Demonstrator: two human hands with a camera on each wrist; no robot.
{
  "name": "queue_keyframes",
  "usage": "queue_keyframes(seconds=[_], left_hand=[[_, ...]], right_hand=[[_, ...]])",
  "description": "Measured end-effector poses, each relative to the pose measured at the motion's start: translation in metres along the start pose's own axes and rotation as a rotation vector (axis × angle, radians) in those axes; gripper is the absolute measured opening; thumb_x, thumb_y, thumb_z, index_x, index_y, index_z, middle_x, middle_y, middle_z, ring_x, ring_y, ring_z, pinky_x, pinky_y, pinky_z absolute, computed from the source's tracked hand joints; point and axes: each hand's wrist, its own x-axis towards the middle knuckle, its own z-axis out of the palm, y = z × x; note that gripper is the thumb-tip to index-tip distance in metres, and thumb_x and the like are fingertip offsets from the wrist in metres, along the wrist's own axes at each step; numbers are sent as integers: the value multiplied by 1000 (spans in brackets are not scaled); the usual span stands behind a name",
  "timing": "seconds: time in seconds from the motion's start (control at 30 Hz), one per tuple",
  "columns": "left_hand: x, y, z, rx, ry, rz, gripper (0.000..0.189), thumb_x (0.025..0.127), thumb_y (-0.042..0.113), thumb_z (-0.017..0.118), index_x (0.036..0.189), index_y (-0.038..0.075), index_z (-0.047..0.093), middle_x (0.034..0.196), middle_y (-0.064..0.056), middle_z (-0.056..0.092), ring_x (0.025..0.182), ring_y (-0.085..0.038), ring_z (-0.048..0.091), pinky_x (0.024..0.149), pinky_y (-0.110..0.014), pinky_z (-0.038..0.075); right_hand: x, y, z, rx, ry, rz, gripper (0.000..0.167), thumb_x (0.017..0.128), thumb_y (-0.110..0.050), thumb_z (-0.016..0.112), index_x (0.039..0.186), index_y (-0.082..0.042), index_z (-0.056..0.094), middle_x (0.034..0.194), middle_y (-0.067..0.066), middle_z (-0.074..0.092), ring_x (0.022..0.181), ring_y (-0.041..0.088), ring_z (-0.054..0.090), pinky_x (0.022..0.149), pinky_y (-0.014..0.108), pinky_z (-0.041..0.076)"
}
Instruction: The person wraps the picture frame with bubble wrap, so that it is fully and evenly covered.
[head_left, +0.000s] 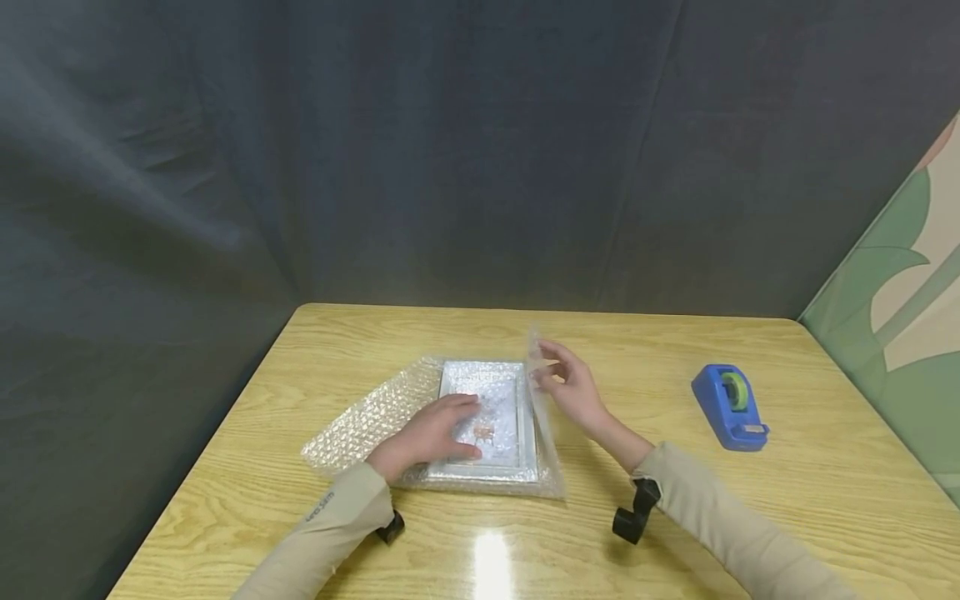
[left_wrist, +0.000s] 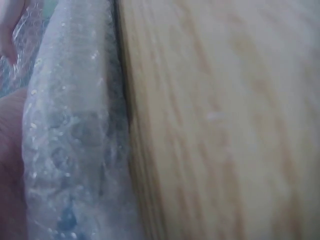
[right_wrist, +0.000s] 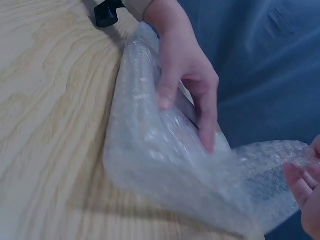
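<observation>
A silver-edged picture frame (head_left: 489, 383) lies on the table with bubble wrap (head_left: 367, 421) under and over it; a loose flap extends to the left. My left hand (head_left: 431, 429) rests on the wrapped frame, its fingers spread and touching the top. At the right side, my right hand (head_left: 573, 392) pinches a raised flap of the wrap between thumb and fingers. The right wrist view shows the same flap stretched from the right hand (right_wrist: 306, 192), with the left hand (right_wrist: 187, 65) on the wrap. Close up, bubble wrap (left_wrist: 75, 125) fills the left wrist view's left part.
A blue tape dispenser (head_left: 727, 412) with a roll of greenish tape stands on the right of the wooden table (head_left: 600, 567). Dark curtain (head_left: 465, 167) hangs behind and to the left. A panel with leaf patterns (head_left: 900, 317) borders the right side.
</observation>
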Motion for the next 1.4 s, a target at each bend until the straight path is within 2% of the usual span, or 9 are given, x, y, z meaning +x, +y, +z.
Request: queue_keyframes(seconds=[0.17, 0.3, 0.47, 0.63, 0.77, 0.9, 1.2, 1.33, 1.4], left_hand=[[2, 0, 0, -3, 9, 19, 76, 74, 44, 69, 133, 4, 44, 141, -11, 38, 129, -27, 34, 107, -44, 26], [4, 1, 0, 4, 4, 8, 77, 74, 44, 69, 133, 4, 43, 142, -10, 37, 130, -26, 33, 108, -42, 26], [3, 1, 1, 7, 9, 12, 75, 74, 45, 69, 133, 5, 45, 141, -10, 38, 129, -26, 35, 107, -42, 26], [2, -1, 2, 17, 12, 13, 76, 73, 46, 69, 133, 5, 44, 141, -10, 38, 129, -26, 35, 107, -42, 27], [1, -2, 1, 22, 13, 11, 77, 74, 47, 68, 134, 6, 42, 142, -9, 37, 130, -26, 33, 107, -43, 26], [-1, -1, 0, 35, 12, 16, 78, 75, 48, 66, 135, 5, 41, 142, -10, 36, 130, -27, 33, 107, -44, 25], [-11, -1, -7, 23, 27, 16, 77, 75, 49, 66, 133, 2, 44, 141, -14, 37, 128, -28, 36, 106, -43, 29], [-17, -5, -11, 40, 50, -11, 82, 72, 50, 69, 133, 2, 43, 141, -13, 36, 128, -28, 35, 106, -43, 28], [-19, -5, -12, 41, 66, -17, 84, 71, 49, 70, 134, 1, 42, 142, -14, 36, 129, -29, 34, 106, -45, 27]], right_hand=[[3, 4, 18, -52, -40, -46, 41, 81, 15, 51, 122, 10, 48, 115, 29, 51, 87, 34, 58, 64, 21, 53], [5, 9, 30, -99, -78, -72, 39, 81, 13, 52, 120, 9, 50, 108, 29, 54, 85, 35, 59, 62, 23, 53], [-2, 3, 45, -96, -79, -27, 35, 80, 13, 54, 115, 13, 52, 107, 32, 55, 88, 41, 57, 65, 27, 54], [-4, 29, 55, -197, -44, -38, 32, 78, 8, 60, 111, 9, 57, 106, 24, 60, 87, 34, 60, 71, 33, 54], [-6, 42, 59, -330, -45, -69, 31, 78, 2, 64, 109, 2, 61, 105, 15, 63, 84, 25, 61, 70, 28, 54], [-8, 45, 61, -437, -66, -108, 29, 78, -2, 65, 107, -1, 62, 103, 12, 63, 82, 22, 61, 67, 24, 54], [-9, 45, 64, -558, -112, -141, 28, 78, -11, 68, 105, -2, 63, 105, 11, 63, 82, 19, 61, 66, 22, 53], [-8, 44, 64, -608, -132, -144, 32, 78, -16, 70, 106, -2, 64, 110, 12, 62, 84, 20, 62, 70, 27, 54], [-8, 45, 65, -647, -157, -155, 34, 78, -20, 70, 106, -2, 65, 112, 13, 60, 90, 23, 61, 76, 32, 53]])
